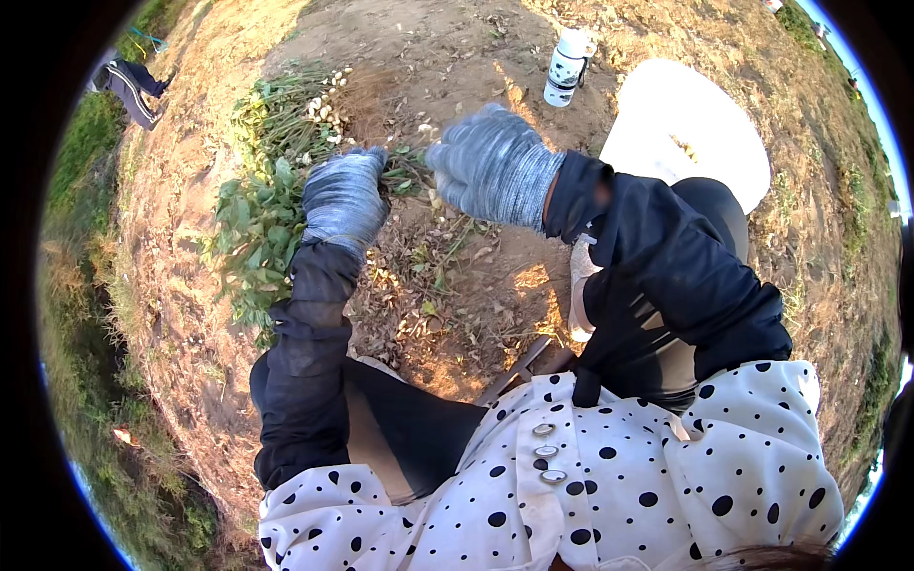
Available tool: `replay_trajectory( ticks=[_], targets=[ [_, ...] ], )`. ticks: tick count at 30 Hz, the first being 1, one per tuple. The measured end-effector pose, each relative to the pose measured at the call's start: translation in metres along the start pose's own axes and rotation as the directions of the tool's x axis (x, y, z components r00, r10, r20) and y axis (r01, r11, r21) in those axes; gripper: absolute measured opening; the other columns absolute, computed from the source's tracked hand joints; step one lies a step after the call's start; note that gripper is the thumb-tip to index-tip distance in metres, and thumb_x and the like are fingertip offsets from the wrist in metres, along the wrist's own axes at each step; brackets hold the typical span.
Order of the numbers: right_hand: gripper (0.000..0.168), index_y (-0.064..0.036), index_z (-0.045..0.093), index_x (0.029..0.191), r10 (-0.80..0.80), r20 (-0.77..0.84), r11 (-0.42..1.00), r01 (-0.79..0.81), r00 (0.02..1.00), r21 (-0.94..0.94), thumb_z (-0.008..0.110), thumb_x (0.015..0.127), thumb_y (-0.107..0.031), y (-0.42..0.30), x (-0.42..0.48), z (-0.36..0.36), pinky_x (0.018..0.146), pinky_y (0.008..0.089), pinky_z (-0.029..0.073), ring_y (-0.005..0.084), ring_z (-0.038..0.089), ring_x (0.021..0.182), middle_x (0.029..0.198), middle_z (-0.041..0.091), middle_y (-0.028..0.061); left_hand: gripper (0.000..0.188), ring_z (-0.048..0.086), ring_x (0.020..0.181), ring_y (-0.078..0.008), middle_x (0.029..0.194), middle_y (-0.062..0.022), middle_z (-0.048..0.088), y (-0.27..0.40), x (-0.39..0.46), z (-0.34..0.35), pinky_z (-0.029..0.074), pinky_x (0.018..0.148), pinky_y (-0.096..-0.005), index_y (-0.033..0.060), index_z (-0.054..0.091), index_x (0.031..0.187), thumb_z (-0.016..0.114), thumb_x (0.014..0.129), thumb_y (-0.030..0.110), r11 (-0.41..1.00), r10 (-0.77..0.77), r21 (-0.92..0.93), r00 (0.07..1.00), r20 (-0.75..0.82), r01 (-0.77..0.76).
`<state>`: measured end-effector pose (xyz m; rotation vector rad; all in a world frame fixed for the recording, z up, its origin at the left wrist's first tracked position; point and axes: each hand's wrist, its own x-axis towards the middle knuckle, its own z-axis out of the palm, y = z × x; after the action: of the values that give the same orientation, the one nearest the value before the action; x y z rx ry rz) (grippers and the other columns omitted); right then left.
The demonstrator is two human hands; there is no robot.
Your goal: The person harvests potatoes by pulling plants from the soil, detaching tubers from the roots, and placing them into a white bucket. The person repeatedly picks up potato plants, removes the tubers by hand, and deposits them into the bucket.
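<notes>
My left hand [346,196], in a grey knitted glove, is closed around the stems of a leafy peanut plant [260,221]. Its green leaves hang out to the left of the fist. Just right of it is my right hand [496,168], in a matching glove, with curled, slightly blurred fingers. Whether anything sits inside those fingers is hidden. A pale peanut pod [434,198] shows just below the right fingertips. Beyond my left hand lies a heap of pulled peanut plants [285,114], with a cluster of pods [328,107] at its right end.
A white tub [643,107] stands by my right knee, with a few pods [684,148] inside. Behind it stands a white drinking bottle [564,71]. Dry leaves [421,275] litter the soil between my legs. Another person's legs [132,86] show at far left.
</notes>
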<state>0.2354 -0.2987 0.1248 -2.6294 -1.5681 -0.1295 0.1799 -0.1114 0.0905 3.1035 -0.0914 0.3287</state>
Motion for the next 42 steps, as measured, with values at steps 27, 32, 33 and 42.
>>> replay_trajectory(
  ticks=[27, 32, 33, 42],
  targets=[
    [0.019, -0.005, 0.063, 0.096, 0.534, -0.42, 0.436, 0.186, 0.734, 0.88, 0.061, 0.08, -0.015, -0.016, 0.043, 0.084, 0.065, 0.0316, 0.048, 0.0233, 0.061, 0.072, 0.086, 0.064, 0.0115, 0.022, 0.059, 0.089, -0.0303, 0.09, -0.0121, 0.061, -0.088, -0.103, -0.045, 0.046, 0.077, -0.0414, 0.011, 0.059, 0.093, 0.06, 0.071, 0.011, 0.818, -0.532, 0.278, 0.846, 0.035, 0.503],
    [0.024, -0.006, 0.06, 0.103, 0.161, -0.455, 0.655, 0.25, 0.876, 0.713, 0.062, 0.081, -0.016, -0.053, 0.054, 0.056, 0.073, 0.0273, 0.048, 0.0157, 0.06, 0.08, 0.092, 0.062, 0.0063, 0.026, 0.058, 0.085, -0.0307, 0.086, -0.0116, 0.06, -0.075, -0.088, -0.03, 0.046, 0.074, -0.0409, 0.0099, 0.059, 0.093, 0.063, 0.067, 0.011, 0.885, -0.402, 0.277, 0.914, 0.048, 0.375],
    [0.025, -0.007, 0.06, 0.104, 0.11, -0.467, 0.738, 0.242, 0.877, 0.63, 0.062, 0.081, -0.018, -0.057, 0.058, 0.058, 0.074, 0.03, 0.048, 0.0191, 0.06, 0.082, 0.093, 0.062, 0.0076, 0.03, 0.058, 0.086, -0.0309, 0.087, -0.0121, 0.06, -0.074, -0.084, -0.03, 0.046, 0.075, -0.0403, 0.0098, 0.059, 0.095, 0.066, 0.065, 0.012, 0.889, -0.396, 0.279, 0.916, 0.069, 0.364],
    [0.023, -0.007, 0.056, 0.103, 0.075, -0.151, 0.864, 0.012, 0.986, 0.504, 0.051, 0.083, -0.018, -0.082, 0.067, 0.082, 0.069, 0.0424, 0.047, 0.0323, 0.059, 0.08, 0.085, 0.061, 0.0147, 0.022, 0.06, 0.083, -0.0315, 0.086, -0.0132, 0.061, -0.073, -0.063, -0.002, 0.047, 0.071, -0.0431, 0.0093, 0.058, 0.095, 0.054, 0.073, 0.008, 0.934, -0.327, 0.199, 0.934, 0.145, 0.297]
  ],
)
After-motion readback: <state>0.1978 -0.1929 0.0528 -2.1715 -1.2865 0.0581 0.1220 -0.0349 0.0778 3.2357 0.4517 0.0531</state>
